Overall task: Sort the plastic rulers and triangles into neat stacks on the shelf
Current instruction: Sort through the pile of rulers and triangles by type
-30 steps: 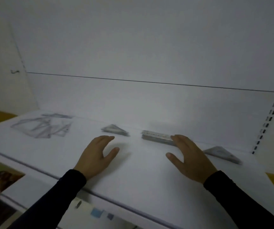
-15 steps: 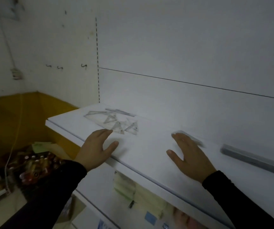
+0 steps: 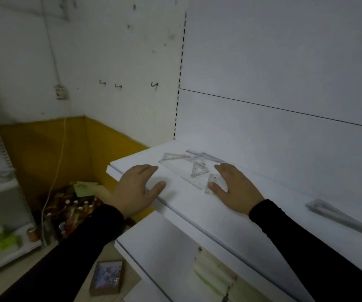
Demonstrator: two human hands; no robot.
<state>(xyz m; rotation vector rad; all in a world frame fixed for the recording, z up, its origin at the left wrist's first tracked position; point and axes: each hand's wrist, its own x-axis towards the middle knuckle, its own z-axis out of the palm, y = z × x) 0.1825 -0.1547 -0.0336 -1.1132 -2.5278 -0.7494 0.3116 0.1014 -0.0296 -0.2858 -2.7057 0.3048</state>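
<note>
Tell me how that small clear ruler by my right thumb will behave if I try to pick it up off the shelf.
The small clear ruler lies flat on the smooth white shelf, so it will probably slide before lifting. It looks thin, so likely light and slightly bendy. Dragging it to the shelf edge may help.

Long black sleeves [image 3: 306, 243] cover both arms.
</note>
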